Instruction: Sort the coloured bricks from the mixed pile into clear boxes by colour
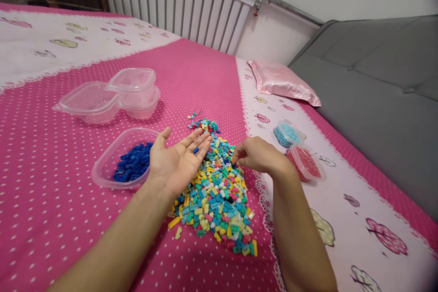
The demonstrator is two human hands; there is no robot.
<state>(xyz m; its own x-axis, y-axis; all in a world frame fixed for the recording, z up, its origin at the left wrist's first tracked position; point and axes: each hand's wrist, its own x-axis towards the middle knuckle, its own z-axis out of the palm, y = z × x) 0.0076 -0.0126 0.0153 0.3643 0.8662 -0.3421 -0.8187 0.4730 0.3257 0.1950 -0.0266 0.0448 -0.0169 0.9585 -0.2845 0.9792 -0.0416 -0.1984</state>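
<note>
L hand (174, 164) out over the L side of the brick pile (214, 196), palm up, fingers extended & apart from the thumb, one dk blue brick (195, 150) lying loose on the fingers, no clamp on it! R hand (256, 153) at the pile's R edge, fingers curled in twd the thumb, tips down by the bricks; can't tell if they're pinching a pc or touching one. What a mix in that pile: yellow, teal, lt blue, pink, green! Just L of it, partly behind the L hand, an open tub (102, 171) w/ dk blue bricks (132, 164) inside. Beyond that, far L of the pile, clear tubs (133, 80), one atop another. Over R of the pile, two more: a lt blue tub (287, 133) & a red tub (305, 163), side by side. Pink pillow (284, 83) well beyond the pile, far R.
</note>
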